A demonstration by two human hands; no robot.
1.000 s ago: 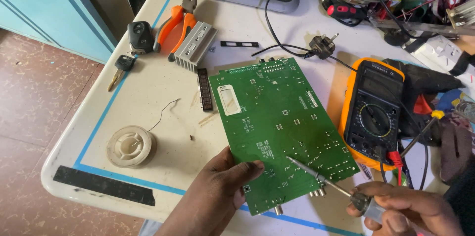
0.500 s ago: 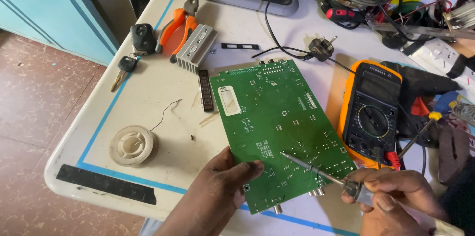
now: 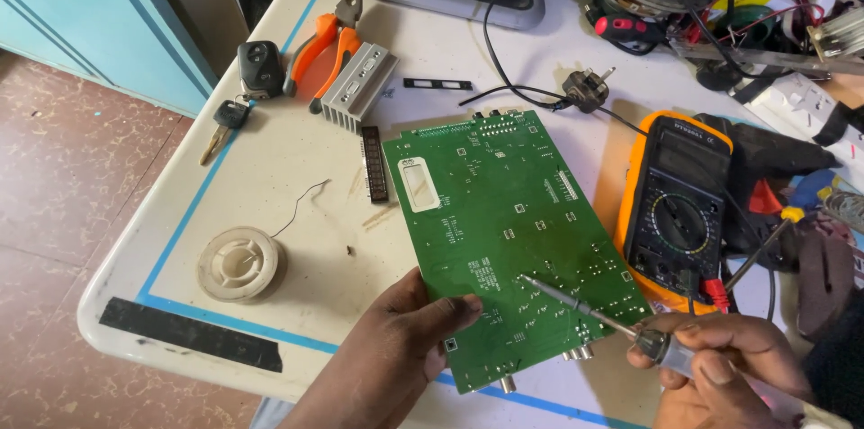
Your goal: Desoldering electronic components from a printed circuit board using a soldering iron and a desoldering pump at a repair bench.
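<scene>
A person's left hand (image 3: 409,339) steadies a green circuit board (image 3: 504,231) at the desk's (image 3: 297,159) centre while the right hand (image 3: 720,366), at four o'clock, grips a soldering iron (image 3: 594,314) touching its solder side.

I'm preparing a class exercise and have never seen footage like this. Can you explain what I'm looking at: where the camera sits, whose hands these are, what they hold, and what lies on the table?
The camera sits on a person's head, looking down at their own bare hands. The left hand steadies a green circuit board on the white table. The right hand holds a thin pointed tool, its tip on the board. Around them lie a yellow multimeter, a solder spool, orange pliers, a car key and a plug.
</scene>
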